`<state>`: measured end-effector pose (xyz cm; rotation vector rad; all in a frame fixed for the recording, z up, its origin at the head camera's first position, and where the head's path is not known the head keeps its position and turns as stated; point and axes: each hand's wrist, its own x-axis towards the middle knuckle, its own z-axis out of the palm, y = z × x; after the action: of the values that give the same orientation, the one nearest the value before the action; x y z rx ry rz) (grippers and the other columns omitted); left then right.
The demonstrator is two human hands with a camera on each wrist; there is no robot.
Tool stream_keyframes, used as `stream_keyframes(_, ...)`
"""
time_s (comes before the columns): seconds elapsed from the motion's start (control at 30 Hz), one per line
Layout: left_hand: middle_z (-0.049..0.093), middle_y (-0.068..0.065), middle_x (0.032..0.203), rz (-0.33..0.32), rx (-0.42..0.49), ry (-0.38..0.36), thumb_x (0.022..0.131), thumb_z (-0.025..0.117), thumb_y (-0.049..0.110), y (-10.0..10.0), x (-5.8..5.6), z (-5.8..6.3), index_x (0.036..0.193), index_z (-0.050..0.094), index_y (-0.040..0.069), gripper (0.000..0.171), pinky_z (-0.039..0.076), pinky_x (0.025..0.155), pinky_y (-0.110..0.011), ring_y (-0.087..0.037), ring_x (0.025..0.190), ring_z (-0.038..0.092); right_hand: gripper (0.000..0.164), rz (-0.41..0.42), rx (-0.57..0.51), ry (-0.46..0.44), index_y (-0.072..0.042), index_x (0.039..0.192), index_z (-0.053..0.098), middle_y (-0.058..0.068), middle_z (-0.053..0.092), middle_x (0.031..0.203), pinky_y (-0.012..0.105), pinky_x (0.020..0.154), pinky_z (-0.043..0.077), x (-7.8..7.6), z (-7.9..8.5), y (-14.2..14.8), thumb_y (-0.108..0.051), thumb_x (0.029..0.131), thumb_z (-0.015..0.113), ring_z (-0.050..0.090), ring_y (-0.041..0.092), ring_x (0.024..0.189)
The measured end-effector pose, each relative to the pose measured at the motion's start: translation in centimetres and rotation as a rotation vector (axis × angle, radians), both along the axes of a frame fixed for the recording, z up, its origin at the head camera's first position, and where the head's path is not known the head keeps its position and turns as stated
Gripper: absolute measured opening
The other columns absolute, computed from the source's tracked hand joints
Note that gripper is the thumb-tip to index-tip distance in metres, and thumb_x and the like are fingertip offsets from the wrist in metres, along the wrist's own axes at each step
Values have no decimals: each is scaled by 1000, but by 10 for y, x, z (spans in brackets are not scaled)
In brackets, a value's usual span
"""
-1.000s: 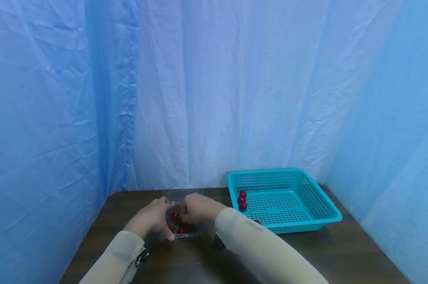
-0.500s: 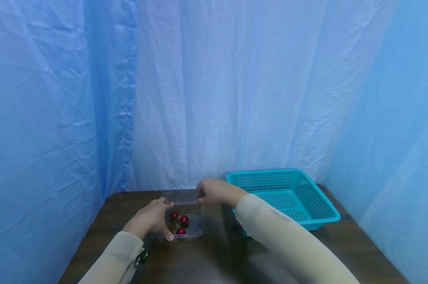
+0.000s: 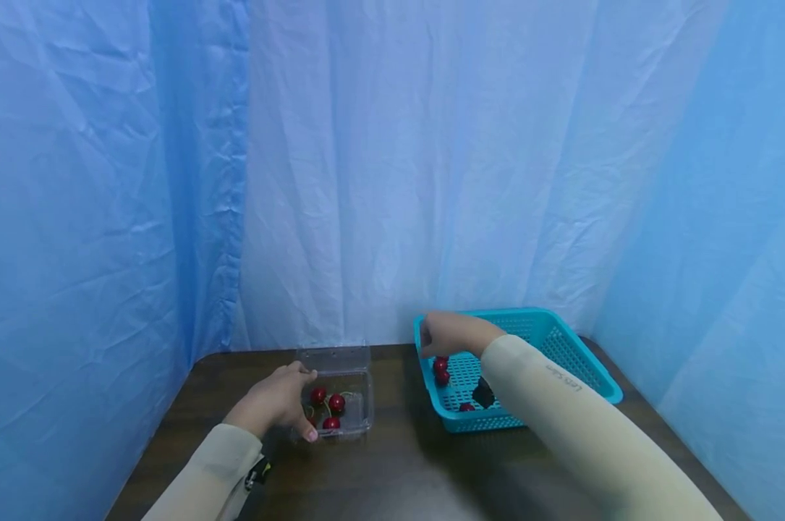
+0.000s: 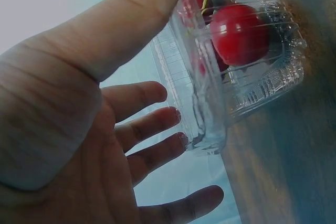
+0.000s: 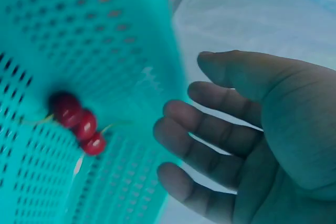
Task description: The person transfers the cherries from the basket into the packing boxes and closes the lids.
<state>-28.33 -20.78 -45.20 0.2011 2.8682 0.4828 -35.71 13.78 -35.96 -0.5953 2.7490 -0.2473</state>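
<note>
A clear plastic clamshell box (image 3: 371,401) stands on the table with its lid folded back. Several red cherries (image 3: 336,403) with stems lie inside. My left hand (image 3: 278,401) holds the box's left side, thumb at the front and fingers behind. The left wrist view shows its fingertips (image 4: 170,116) touching the plastic, the little finger free. My right hand (image 3: 453,333) is over the left rim of a turquoise basket (image 3: 581,362). In the right wrist view its fingers (image 5: 210,129) are loosely bent and hold nothing. Three cherries (image 5: 84,124) sit together in the basket; another cherry (image 3: 467,407) lies near its front wall.
The dark wooden table (image 3: 392,463) carries both containers, the box left and the basket right. Pale blue curtains (image 3: 366,174) hang behind and at both sides. A small dark device (image 3: 483,393) sits under my right wrist.
My right hand has come out of the clear box and moved right to the basket. My left hand has stayed at the box. The cherries in the box are now more exposed.
</note>
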Motion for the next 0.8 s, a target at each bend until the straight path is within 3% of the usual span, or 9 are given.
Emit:
stream_keyframes(0.23, 50, -22, 173, 0, 0, 3, 65, 112, 42, -2, -1, -3, 169, 56, 17, 120, 54, 115, -78, -56, 158, 48, 11, -35, 103, -67, -21, 98, 80, 0, 80, 98, 46, 86, 68, -8, -17, 27, -26, 101, 89, 75, 23, 90)
stream_keyframes(0.37, 51, -22, 173, 7, -1, 8, 64, 112, 42, -2, -1, -4, 169, 57, 18, 121, 54, 115, -77, -56, 158, 49, 16, -77, 157, -100, -23, 110, 82, -1, 79, 107, 54, 95, 69, -7, -25, 37, -28, 98, 92, 77, 23, 96)
stream_keyframes(0.53, 50, -22, 173, 8, -4, 6, 63, 112, 43, -1, 0, -2, 168, 57, 18, 121, 54, 115, -78, -55, 159, 48, 30, -90, 173, -115, -25, 117, 80, -1, 77, 116, 53, 97, 70, 4, -29, 43, -29, 93, 98, 75, 25, 105)
stream_keyframes(0.67, 49, -22, 174, 7, -6, 5, 64, 112, 43, 0, 0, 1, 168, 57, 19, 121, 54, 115, -78, -55, 159, 47, 33, -37, 165, -124, -25, 116, 81, -3, 76, 117, 53, 97, 70, 12, -25, 45, -31, 89, 100, 69, 24, 108)
stream_keyframes(0.8, 48, -22, 175, 10, -7, 5, 65, 112, 41, 1, 2, 1, 168, 57, 19, 120, 54, 115, -78, -55, 159, 48, 30, 31, 180, -116, -25, 111, 82, -7, 76, 111, 56, 98, 68, 11, -27, 45, -30, 88, 101, 66, 23, 108)
